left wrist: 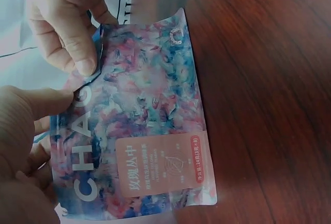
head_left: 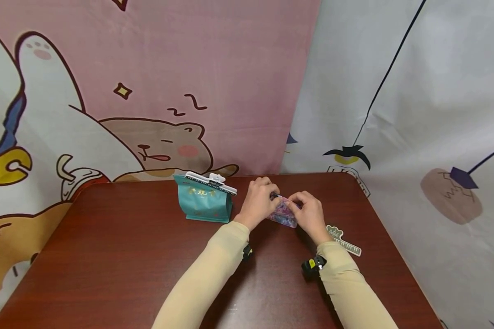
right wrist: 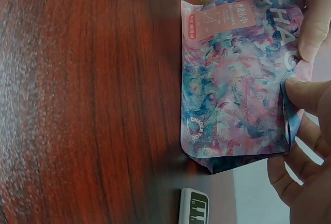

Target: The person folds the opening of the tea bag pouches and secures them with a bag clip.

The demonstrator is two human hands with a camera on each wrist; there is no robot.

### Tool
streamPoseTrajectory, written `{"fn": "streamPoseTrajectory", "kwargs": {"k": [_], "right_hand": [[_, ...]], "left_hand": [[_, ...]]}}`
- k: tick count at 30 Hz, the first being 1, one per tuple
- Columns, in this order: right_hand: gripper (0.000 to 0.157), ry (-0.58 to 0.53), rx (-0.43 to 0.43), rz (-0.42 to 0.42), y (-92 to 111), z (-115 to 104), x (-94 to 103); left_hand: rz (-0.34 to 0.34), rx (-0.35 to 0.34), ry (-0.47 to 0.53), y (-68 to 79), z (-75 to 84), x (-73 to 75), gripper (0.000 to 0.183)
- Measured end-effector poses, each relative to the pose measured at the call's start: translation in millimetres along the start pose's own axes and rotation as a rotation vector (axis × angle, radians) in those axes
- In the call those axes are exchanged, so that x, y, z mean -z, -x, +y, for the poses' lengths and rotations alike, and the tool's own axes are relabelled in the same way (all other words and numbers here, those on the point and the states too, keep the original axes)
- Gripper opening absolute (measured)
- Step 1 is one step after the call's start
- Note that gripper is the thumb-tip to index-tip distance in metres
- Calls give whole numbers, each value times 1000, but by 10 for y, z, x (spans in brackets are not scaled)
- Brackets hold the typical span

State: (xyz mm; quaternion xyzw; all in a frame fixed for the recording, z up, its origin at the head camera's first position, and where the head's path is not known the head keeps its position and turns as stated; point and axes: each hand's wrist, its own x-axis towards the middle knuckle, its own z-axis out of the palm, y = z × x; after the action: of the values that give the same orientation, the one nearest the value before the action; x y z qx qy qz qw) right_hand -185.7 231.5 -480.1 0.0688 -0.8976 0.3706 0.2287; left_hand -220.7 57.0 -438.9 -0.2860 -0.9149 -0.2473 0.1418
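Note:
A pink and blue patterned tea pouch (head_left: 283, 214), lettered in white with a pink label, stands at the table's far side between both hands. My left hand (head_left: 258, 201) pinches its top edge on the left side. With thumb and fingers, my right hand (head_left: 310, 214) grips the same edge further right. In the left wrist view the pouch (left wrist: 150, 89) shows its front, the top edge creased and bent between the two thumbs. The right wrist view shows a dark open side fold at the pouch's (right wrist: 232, 84) right end.
A teal bag (head_left: 206, 203) stands left of the hands, a white piano-key clip (head_left: 212, 182) across its top. Another piano-key clip (head_left: 346, 244) lies on the brown table (head_left: 127, 256) beside the right wrist. Printed cloth (head_left: 247, 91) hangs behind the table.

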Motion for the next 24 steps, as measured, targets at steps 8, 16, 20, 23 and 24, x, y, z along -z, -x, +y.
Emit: {"fn": "streamPoseTrajectory", "kwargs": {"k": [8,16,20,23,24], "right_hand": [[10,7,22,27,22,8,-6],[11,21,-4,12,26,4,13],[11,19,14,2,30,4,20],[11,9,44,-7,29,0,24],[10,9,57,-7,27,-3,25]], "left_hand": [[-2,15,33,17,-7,-62,13],[-5,6,114,19,-30,-90,10],[-12,6,106,24,-47,-81,10],[-18,0,92,30,-78,-85,10],[-20,-2,91,31,-90,-84,10]]}}
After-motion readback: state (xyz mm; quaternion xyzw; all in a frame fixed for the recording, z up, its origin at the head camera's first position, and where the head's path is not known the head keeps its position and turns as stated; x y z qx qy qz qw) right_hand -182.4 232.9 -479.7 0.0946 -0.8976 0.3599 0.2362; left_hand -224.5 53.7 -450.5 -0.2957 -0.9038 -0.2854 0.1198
